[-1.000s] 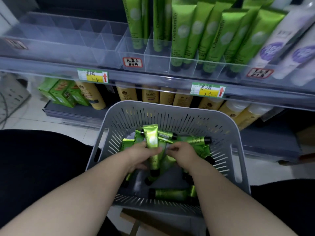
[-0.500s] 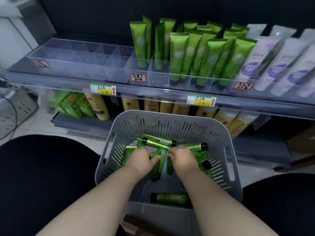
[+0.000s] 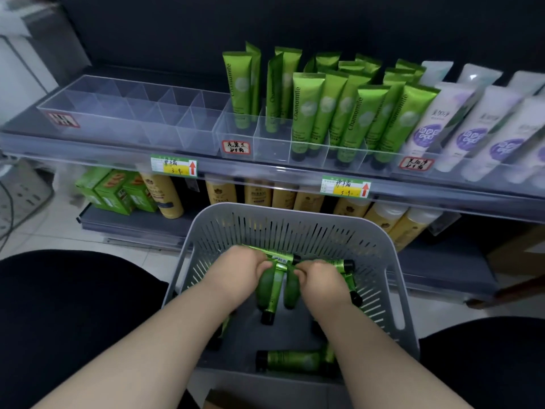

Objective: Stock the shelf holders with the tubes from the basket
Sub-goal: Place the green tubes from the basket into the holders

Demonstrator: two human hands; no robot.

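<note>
White purple-labelled tubes (image 3: 489,113), amber bottles (image 3: 221,191) below, green boxes (image 3: 112,191) lower left

Single wide-angle view from a head-worn camera, aimed forward and steeply down. Bare forearms entering from the bottom edge and meeting low in the centre. Left hand (image 3: 236,276) and right hand (image 3: 321,283) close below the lens, both gripping glossy green plastic tubes with black caps (image 3: 272,293) inside a grey slotted plastic basket (image 3: 295,215). Farther off, across the upper half and seen slightly from above: clear plastic compartmented shelf holders (image 3: 132,113) on a grey upper shelf (image 3: 88,154), front edge toward the camera. Beneath it, partly hidden behind the basket, a row of yellow bottles (image 3: 256,193). Shelf edge bowed toward the frame sides; pale tiled floor (image 3: 44,231) at left.
</note>
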